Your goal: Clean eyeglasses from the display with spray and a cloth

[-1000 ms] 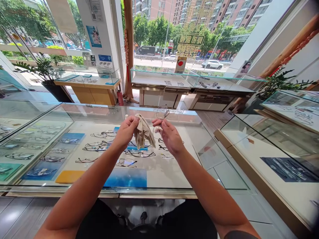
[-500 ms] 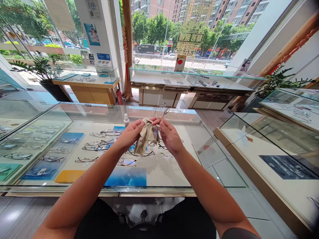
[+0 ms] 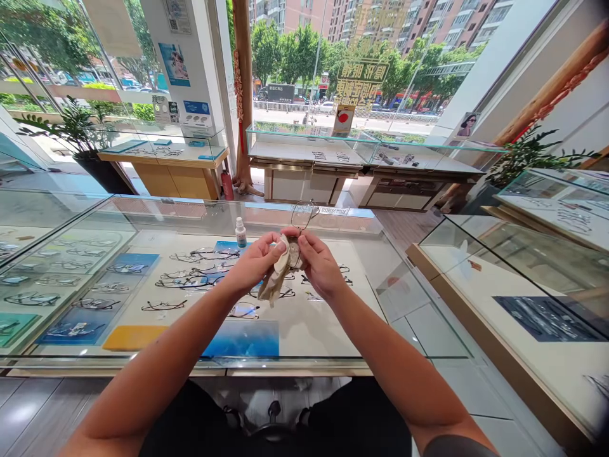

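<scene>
Above the glass counter, my right hand (image 3: 320,261) is closed on a thin-framed pair of eyeglasses (image 3: 304,216). One lens stands up above my fingers, and the other is lower, between my two hands. My left hand (image 3: 259,261) pinches a beige cleaning cloth (image 3: 275,279), whose loose end hangs down. The cloth is up against the lower lens, and the fingers partly hide that lens. Just beyond my left hand, a small white spray bottle (image 3: 240,233) stands upright on the counter.
Several eyeglasses (image 3: 190,279) lie in the glass display counter (image 3: 328,336) under my arms. A blue panel (image 3: 245,339) and a yellow block (image 3: 133,338) are near its front edge. Another display case (image 3: 476,273) stands to the right. More cases (image 3: 304,152) line the window.
My left hand has moved right, closer to my right hand, bringing the cloth over the lower lens. The eyeglasses have shifted slightly left and tilted. The spray bottle is more exposed.
</scene>
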A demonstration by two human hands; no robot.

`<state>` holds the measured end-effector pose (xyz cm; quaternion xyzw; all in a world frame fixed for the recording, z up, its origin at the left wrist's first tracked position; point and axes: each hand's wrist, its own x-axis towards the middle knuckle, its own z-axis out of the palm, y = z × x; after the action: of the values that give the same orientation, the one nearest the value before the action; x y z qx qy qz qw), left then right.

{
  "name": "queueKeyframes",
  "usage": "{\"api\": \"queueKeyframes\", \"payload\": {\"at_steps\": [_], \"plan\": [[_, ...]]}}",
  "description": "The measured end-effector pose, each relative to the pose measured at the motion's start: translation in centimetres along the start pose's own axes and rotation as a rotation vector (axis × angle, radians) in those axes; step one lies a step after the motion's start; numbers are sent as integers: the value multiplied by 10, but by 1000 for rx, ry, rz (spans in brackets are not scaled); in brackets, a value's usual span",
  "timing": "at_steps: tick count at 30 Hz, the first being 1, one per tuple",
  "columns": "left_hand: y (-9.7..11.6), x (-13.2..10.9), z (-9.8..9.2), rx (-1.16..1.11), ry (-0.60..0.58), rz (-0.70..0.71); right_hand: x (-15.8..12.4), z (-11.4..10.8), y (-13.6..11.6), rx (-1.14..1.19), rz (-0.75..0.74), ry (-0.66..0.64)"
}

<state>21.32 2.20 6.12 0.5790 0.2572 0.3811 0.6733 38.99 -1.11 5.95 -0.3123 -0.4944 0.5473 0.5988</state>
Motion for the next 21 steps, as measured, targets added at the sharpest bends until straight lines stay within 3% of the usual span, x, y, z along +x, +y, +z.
{"api": "queueKeyframes", "payload": {"at_steps": [6, 12, 17, 21], "plan": [[5, -3, 13, 4, -39, 25, -1, 4, 1, 45, 37, 12], [3, -3, 14, 36, 32, 1, -3, 6, 0, 66, 89, -17], [-1, -3, 16, 129, 97, 113, -5, 9, 2, 102, 82, -44], [-4, -4, 18, 142, 146, 145, -6, 9, 5, -2, 15, -86]]}}
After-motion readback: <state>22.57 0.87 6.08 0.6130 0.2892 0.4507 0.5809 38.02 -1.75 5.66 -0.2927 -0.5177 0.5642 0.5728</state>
